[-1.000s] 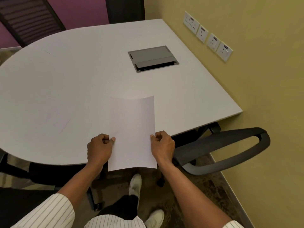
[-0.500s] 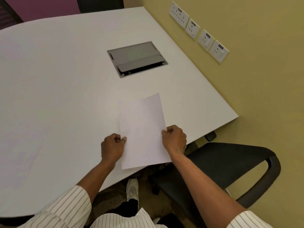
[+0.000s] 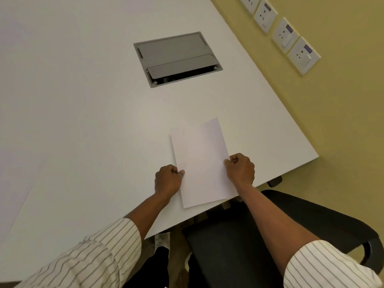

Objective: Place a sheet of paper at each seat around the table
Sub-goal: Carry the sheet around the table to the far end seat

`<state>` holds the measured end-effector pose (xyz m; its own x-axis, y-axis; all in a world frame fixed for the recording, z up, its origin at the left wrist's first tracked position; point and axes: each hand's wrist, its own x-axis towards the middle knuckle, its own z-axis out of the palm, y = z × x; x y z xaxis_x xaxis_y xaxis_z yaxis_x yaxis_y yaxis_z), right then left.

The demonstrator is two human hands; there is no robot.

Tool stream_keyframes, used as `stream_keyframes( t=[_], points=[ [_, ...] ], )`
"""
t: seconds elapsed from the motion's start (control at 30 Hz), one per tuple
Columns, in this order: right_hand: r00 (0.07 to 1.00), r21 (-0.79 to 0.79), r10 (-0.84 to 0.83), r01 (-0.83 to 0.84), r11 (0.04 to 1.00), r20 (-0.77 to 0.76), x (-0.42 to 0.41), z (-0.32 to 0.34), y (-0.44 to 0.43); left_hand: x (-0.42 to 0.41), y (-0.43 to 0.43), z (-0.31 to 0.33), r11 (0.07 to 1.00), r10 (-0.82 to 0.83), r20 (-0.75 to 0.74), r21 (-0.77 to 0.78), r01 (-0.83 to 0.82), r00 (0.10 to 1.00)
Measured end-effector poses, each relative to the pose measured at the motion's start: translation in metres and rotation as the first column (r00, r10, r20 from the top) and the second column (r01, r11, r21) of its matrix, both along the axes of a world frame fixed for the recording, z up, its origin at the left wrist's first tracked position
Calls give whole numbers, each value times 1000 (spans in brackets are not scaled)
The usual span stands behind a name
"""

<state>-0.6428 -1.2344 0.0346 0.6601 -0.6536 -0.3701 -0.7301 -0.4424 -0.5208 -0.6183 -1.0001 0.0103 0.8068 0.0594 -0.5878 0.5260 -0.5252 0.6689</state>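
At lower centre, left hand (image 3: 168,180) and right hand (image 3: 241,169) pinch the sheet of paper (image 3: 201,161), now drawn fully over the table (image 3: 83,121) before the chair (image 3: 228,248); release seems next.

Soft, even indoor light; faint shadows, slight wide-angle edge distortion.

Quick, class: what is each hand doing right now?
Left hand: pinching the left edge of the sheet of paper.
Right hand: pinching its right edge.
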Motion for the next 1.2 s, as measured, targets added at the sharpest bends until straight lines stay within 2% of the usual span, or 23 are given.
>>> stream_keyframes(
  t=[0.33, 0.6, 0.93, 1.2],
  points=[
    [987, 4, 157, -157, 988, -23, 32, -47, -32, 5, -35, -28, 991, 20, -65, 134, -11, 998],
    [968, -90, 249, -251, 964, -41, 38, -65, -47, 14, -38, -35, 970, -31, -77, 240, 48, 997],
    [946, -181, 323, -323, 929, -33, 38, -75, -50, 17, -45, -38, 923, -29, -120, 378, 72, 992],
    [954, -154, 299, -300, 941, -29, 39, -74, -48, 17, -42, -42, 924, -46, -114, 374, 86, 992]
  ],
)
